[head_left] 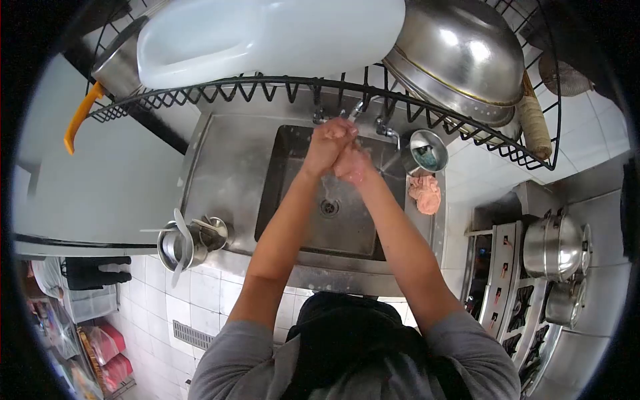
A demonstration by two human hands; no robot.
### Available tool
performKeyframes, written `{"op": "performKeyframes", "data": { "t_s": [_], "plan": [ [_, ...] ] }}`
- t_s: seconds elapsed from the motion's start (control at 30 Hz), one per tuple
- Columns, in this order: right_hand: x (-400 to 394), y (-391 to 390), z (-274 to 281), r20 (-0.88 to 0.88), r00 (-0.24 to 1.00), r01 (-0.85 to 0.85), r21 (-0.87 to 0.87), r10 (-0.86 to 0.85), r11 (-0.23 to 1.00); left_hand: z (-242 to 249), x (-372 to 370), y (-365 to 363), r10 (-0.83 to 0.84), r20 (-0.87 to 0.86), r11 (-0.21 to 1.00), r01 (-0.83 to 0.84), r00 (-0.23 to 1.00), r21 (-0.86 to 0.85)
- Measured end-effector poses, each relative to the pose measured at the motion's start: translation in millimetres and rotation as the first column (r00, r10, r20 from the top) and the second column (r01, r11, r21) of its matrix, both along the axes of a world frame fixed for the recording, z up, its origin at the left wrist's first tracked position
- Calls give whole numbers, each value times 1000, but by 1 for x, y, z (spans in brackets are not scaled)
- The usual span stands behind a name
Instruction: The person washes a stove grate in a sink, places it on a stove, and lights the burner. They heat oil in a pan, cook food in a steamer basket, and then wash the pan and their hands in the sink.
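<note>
Both hands are pressed together under the faucet (358, 110), over the back of the steel sink (283, 193). My left hand (328, 143) has its fingers curled in against the other hand. My right hand (353, 162) touches it from the right, its fingers folded and partly hidden. Water runs around them and falls toward the drain (329, 207). No object shows between the hands. A second tap on the right lets out a thin stream of water.
A metal cup (427, 141) and a pink cloth (425, 195) lie right of the basin. Metal containers with utensils (179, 248) stand at the left front. Overhead, a black wire rack (287, 81) holds a white tub (267, 40) and steel bowls (467, 53). A stove (503, 267) is at right.
</note>
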State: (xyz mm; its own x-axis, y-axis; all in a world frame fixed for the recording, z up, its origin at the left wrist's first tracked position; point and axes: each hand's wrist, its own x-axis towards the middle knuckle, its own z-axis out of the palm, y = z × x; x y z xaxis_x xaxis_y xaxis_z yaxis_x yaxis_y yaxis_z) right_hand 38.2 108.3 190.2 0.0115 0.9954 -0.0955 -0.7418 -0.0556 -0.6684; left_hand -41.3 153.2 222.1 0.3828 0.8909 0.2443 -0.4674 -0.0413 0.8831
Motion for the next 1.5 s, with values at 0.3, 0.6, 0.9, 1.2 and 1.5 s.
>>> {"op": "performKeyframes", "data": {
  "t_s": [0.3,0.6,0.9,1.2,1.5],
  "plan": [
    [-46,-29,-20,104,898,435,-73,-427,897,-46,5,5,496,242,586,-116,834,-802],
    [-10,-12,37,-611,698,-407,90,373,909,26,-39,-72,467,-233,330,77,853,941],
    [-10,-5,119,262,594,-700,-296,760,650,59,-43,-92,209,-409,32,412,888,911],
    [23,30,-45,869,-393,-736,-101,-301,669,-25,-2,-92,281,-624,13,647,729,762],
    [10,-74,-86,997,-80,-323,-31,6,946,-47,-4,-156,150,-845,-44,857,513,513]
  ]
}}
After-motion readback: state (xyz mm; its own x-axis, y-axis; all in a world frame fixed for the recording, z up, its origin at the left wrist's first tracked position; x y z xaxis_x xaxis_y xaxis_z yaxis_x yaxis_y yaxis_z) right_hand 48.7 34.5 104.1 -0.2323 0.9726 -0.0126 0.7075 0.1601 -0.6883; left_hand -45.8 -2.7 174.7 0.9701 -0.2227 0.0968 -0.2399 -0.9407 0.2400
